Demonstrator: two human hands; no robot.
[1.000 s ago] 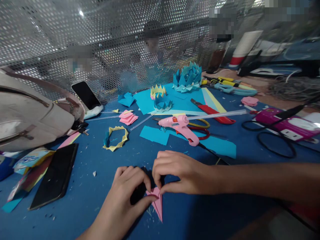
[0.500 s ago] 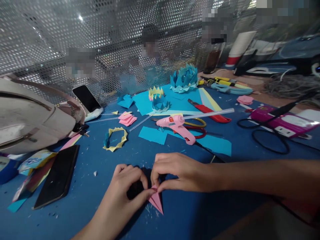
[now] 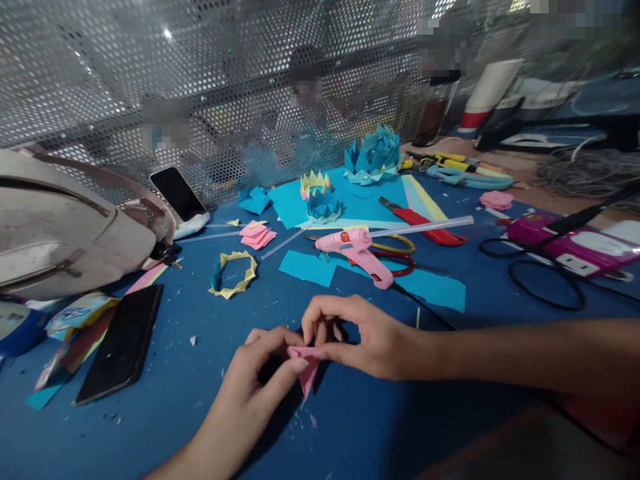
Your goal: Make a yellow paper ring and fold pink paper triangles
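Observation:
Between my two hands is a small folded piece of pink paper (image 3: pixel 309 377), its pointed tip facing down toward me. My left hand (image 3: pixel 261 373) pinches its left side, thumb in front. At its upper right corner, the thumb and fingers of my right hand (image 3: pixel 353 337) close on the paper. Just beyond my hands lie a pink glue gun (image 3: pixel 357 252) with a clear glue stick in its back and a cut blue paper strip (image 3: pixel 307 268). A yellow zigzag paper ring (image 3: pixel 233 275) with a blue part rests to the left, near a pile of pink paper squares (image 3: pixel 257 235).
Farther back stand a blue paper lotus (image 3: pixel 373 157) and a blue paper ring (image 3: pixel 324 209). Red-handled pliers (image 3: pixel 430 227) lie right of them. A black phone (image 3: pixel 123 347) and a pale bag (image 3: pixel 65 223) sit left. A purple power strip (image 3: pixel 555 241) with a looped cable is at right.
The pink paper has been lifted slightly and turned, its tip now pointing more straight down. My right fingers have shifted on its top edge. The view has moved slightly.

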